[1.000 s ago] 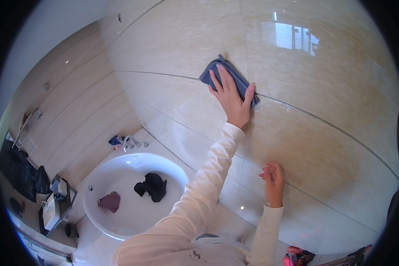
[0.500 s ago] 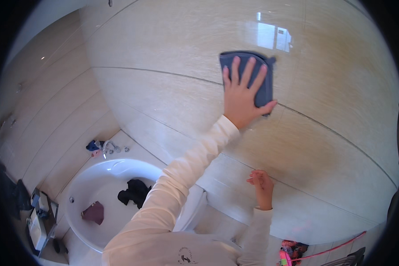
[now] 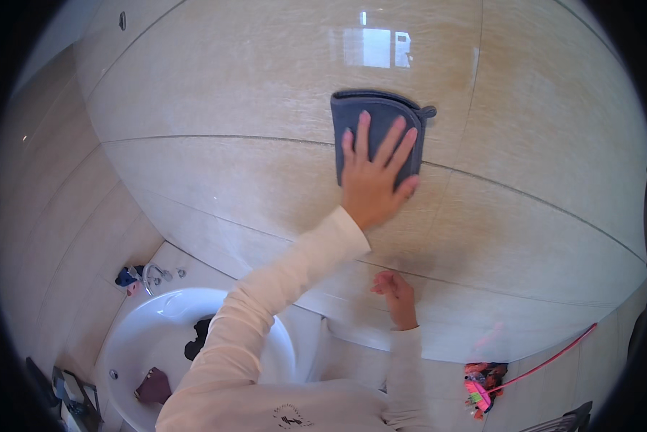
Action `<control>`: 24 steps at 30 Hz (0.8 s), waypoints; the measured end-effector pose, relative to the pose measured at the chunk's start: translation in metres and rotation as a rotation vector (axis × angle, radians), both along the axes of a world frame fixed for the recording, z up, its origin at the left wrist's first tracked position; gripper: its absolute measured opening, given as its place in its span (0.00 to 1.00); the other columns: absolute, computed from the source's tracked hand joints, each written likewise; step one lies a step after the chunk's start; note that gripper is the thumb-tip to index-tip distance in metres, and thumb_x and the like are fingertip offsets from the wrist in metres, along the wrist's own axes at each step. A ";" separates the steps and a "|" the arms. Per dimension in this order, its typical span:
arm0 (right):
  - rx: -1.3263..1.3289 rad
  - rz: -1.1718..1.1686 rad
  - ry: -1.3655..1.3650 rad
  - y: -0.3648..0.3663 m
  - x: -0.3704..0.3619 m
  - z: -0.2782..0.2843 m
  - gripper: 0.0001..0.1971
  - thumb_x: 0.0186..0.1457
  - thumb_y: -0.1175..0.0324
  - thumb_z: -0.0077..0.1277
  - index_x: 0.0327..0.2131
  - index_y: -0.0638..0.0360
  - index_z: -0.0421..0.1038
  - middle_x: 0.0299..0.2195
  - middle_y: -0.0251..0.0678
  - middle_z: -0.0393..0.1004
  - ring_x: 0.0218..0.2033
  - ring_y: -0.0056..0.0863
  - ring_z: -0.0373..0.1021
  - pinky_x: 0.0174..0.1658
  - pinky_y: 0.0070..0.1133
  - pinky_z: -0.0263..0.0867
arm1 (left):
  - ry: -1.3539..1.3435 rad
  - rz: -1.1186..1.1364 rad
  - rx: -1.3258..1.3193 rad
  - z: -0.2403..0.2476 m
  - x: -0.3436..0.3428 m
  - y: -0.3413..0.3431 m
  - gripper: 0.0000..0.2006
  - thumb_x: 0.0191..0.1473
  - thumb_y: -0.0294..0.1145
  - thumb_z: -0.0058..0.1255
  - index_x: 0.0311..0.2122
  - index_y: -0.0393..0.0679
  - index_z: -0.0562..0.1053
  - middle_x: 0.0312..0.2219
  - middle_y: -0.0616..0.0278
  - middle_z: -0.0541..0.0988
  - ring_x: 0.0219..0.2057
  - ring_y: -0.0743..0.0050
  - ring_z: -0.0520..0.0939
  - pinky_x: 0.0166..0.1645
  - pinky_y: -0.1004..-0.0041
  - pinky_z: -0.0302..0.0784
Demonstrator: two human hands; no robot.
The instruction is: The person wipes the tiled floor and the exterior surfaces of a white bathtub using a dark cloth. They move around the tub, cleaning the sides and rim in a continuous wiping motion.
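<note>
My left hand [image 3: 372, 176] lies with fingers spread on a folded dark grey-blue cloth [image 3: 349, 119], pressing it against the beige tiled wall [image 3: 266, 79]. The cloth lies across a tile seam; a small loop sticks out at its upper right corner. Lower down, near the wall, my right hand [image 3: 397, 297] has its fingers loosely curled, and nothing shows in them. Both arms wear pale long sleeves.
At lower left is a white bathtub [image 3: 187, 294], with a maroon cloth [image 3: 153, 387] and a black cloth [image 3: 196, 344] in it. A faucet [image 3: 151, 277] stands at its far rim. On the floor at right, a pink-handled mop [image 3: 485, 381] lies against the wall.
The view has shifted. My left hand and the cloth have slid slightly left along the wall. My right hand stays low by the wall, with its fingers still curled.
</note>
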State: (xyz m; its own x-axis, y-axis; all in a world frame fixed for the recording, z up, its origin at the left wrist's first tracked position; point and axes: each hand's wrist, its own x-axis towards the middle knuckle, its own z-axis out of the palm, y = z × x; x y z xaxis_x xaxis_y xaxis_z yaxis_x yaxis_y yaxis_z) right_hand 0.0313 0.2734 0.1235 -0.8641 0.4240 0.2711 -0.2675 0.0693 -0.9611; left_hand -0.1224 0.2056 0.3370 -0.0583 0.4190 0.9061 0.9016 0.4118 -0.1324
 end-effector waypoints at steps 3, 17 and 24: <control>-0.040 0.024 -0.025 0.004 0.005 -0.017 0.08 0.64 0.71 0.48 0.40 0.66 0.72 0.34 0.36 0.78 0.33 0.23 0.77 0.39 0.19 0.72 | 0.009 0.104 0.130 0.017 -0.018 -0.015 0.32 0.54 0.54 0.50 0.63 0.60 0.65 0.67 0.49 0.53 0.67 0.28 0.46 0.63 0.31 0.36; -0.048 0.131 -0.006 0.079 0.035 -0.008 0.09 0.65 0.71 0.46 0.37 0.69 0.72 0.33 0.37 0.78 0.32 0.23 0.76 0.39 0.20 0.73 | 0.021 0.107 0.433 0.050 -0.043 -0.017 0.36 0.60 0.51 0.44 0.68 0.44 0.54 0.69 0.39 0.41 0.69 0.34 0.42 0.69 0.46 0.36; 0.052 0.199 0.014 0.123 0.069 0.001 0.10 0.64 0.69 0.47 0.37 0.68 0.73 0.32 0.37 0.78 0.33 0.22 0.75 0.40 0.21 0.72 | -0.130 0.177 0.514 0.054 -0.036 -0.018 0.30 0.65 0.47 0.38 0.67 0.43 0.55 0.68 0.37 0.42 0.69 0.36 0.40 0.70 0.48 0.32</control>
